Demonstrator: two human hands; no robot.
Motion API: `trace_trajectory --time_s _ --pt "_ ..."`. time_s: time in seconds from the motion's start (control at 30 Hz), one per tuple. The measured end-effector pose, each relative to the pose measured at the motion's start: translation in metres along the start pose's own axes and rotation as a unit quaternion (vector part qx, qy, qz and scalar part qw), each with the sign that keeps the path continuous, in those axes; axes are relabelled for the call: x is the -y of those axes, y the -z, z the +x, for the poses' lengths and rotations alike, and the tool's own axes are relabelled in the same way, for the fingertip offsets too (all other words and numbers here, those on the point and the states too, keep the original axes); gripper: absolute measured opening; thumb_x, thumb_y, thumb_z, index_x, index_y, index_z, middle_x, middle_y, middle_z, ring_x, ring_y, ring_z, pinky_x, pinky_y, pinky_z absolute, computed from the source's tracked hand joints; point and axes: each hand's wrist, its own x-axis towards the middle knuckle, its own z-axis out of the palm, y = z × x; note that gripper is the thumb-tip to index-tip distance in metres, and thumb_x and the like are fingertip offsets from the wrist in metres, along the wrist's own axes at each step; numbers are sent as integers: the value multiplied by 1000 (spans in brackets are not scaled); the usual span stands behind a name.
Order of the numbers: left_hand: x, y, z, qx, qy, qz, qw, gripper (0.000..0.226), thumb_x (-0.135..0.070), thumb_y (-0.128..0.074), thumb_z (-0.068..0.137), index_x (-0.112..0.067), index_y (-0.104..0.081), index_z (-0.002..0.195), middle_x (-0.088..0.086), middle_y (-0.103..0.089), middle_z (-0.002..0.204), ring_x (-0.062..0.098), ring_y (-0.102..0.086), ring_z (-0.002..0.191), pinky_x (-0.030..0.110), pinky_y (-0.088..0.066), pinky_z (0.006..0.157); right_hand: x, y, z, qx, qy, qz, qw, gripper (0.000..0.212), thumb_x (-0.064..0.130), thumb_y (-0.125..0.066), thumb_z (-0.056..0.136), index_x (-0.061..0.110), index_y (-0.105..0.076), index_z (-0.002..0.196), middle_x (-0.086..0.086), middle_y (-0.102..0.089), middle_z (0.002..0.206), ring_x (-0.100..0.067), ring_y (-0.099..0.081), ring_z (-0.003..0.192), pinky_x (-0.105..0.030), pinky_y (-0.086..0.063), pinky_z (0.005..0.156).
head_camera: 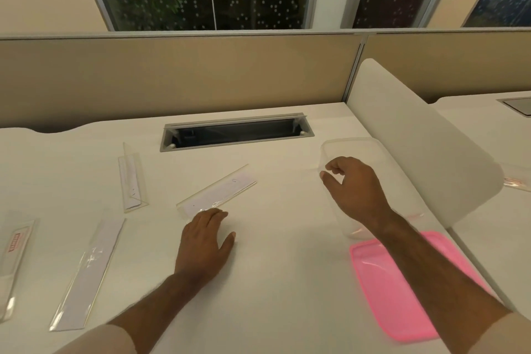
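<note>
A clear acrylic sign holder with white paper inside (218, 194) lies tilted on the white desk (275, 282), at its middle. My left hand (205, 238) lies flat on the desk, its fingertips touching the holder's near end. My right hand (352, 187) hovers over a clear plastic container (347, 146) at the right, fingers loosely curled near its rim and holding nothing that I can see. A pink lid (382, 293) lies on the desk just nearer than the container, partly under my right forearm.
Three more clear sign holders lie at the left: one (132, 181) folded like a tent, one (89, 273) flat, one with red print (14, 250) at the desk's left edge. A cable tray opening (235, 132) sits behind. A white divider (416, 146) bounds the right side.
</note>
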Motion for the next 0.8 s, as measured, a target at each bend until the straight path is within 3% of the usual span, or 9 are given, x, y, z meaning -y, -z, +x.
trace_trajectory --time_s 0.17,0.3,0.53,0.67,0.8 --pt "20 29 1 -91 24 2 996 32 -21 -72 79 -21 -63 110 -3 -60 111 25 -56 103 36 -42 85 21 -37 -7 54 4 32 998 19 30 -64 87 16 -67 100 1 -65 95 -17 -59 91 -32 -48 83" --pt "35 43 3 -137 130 -55 980 39 -17 -74 80 -20 -57 114 -2 -57 112 24 -52 104 38 -38 89 36 -70 -6 102 0 63 993 20 30 -65 87 17 -66 102 4 -64 97 -14 -59 90 -26 -47 82" --pt "62 37 5 -64 273 -147 949 62 -30 -76 81 -16 -50 135 2 -57 120 26 -49 115 42 -42 99 48 -121 10 149 -74 130 977 24 21 -69 84 15 -63 107 0 -61 103 -10 -54 80 -20 -39 73" --pt "67 27 9 -31 306 -197 931 60 -33 -76 81 -18 -52 134 -2 -56 115 27 -53 110 46 -46 98 51 -143 21 162 -139 172 962 37 21 -70 83 17 -57 118 -1 -57 112 -16 -56 96 -25 -43 78" --pt "67 22 17 -51 320 -238 916 47 -28 -77 81 -19 -61 124 -6 -59 106 23 -57 102 42 -49 94 53 -158 31 164 -197 213 943 51 23 -71 83 19 -49 129 -4 -52 119 -22 -56 106 -34 -48 84"
